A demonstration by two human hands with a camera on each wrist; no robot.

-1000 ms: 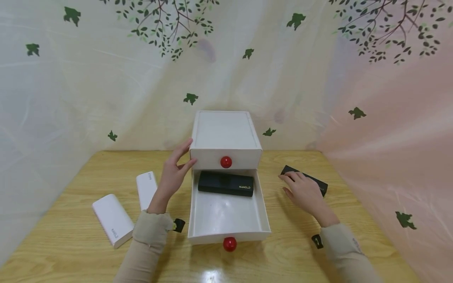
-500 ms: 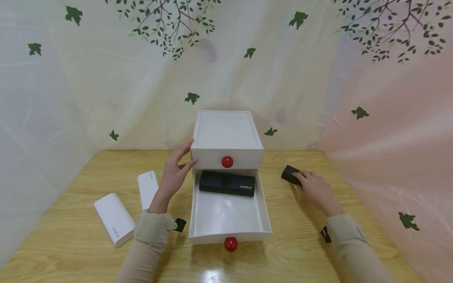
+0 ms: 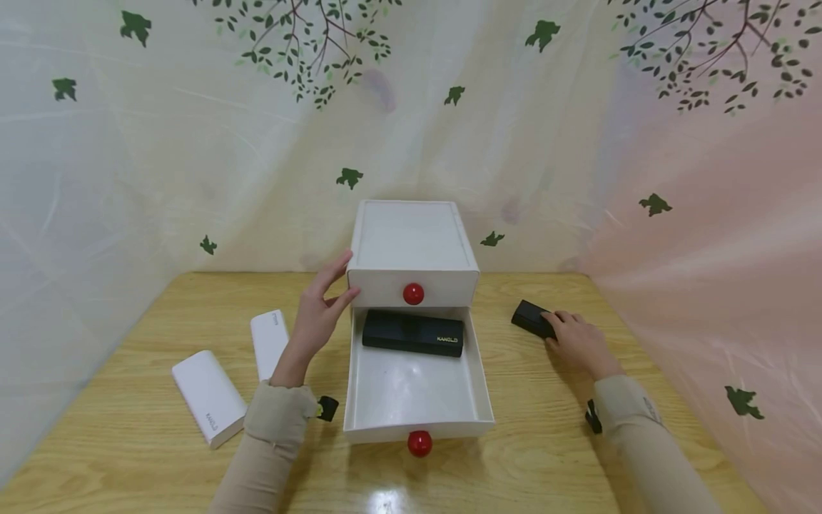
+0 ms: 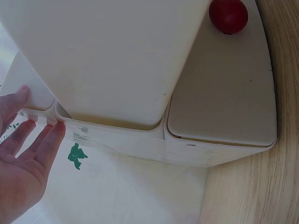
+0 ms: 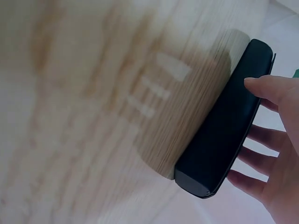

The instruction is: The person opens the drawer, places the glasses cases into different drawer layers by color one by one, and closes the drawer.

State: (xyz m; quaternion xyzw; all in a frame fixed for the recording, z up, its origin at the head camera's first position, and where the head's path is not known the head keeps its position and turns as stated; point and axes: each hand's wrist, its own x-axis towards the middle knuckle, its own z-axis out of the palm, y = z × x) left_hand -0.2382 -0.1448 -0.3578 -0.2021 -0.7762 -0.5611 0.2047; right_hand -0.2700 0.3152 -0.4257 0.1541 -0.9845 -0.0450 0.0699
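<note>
My left hand [image 3: 316, 314] grips the upper left corner of a white drawer cabinet [image 3: 414, 235], its thumb on the front and fingers along the side. The pulled-out drawer [image 3: 411, 396] holds a black glasses case [image 3: 413, 333] with gold lettering, lying across its back. On the table to the right, my right hand [image 3: 581, 344] grips a second black glasses case [image 3: 533, 318]. In the right wrist view the thumb presses the top of that case [image 5: 219, 126] while the fingers reach along its far edge. The left wrist view shows a lower drawer front [image 4: 222, 88], shut.
Two white cases [image 3: 208, 398] with printed lettering lie left of the cabinet, the farther white case [image 3: 268, 343] partly behind the left forearm. Red knobs [image 3: 420, 444] stick out from the drawer fronts. A leaf-printed curtain [image 3: 270, 178] hangs behind the wooden table [image 3: 128, 450].
My right hand has moved rightward along the black glasses case and taken hold of it, thumb on top. The left hand stays at the cabinet corner.
</note>
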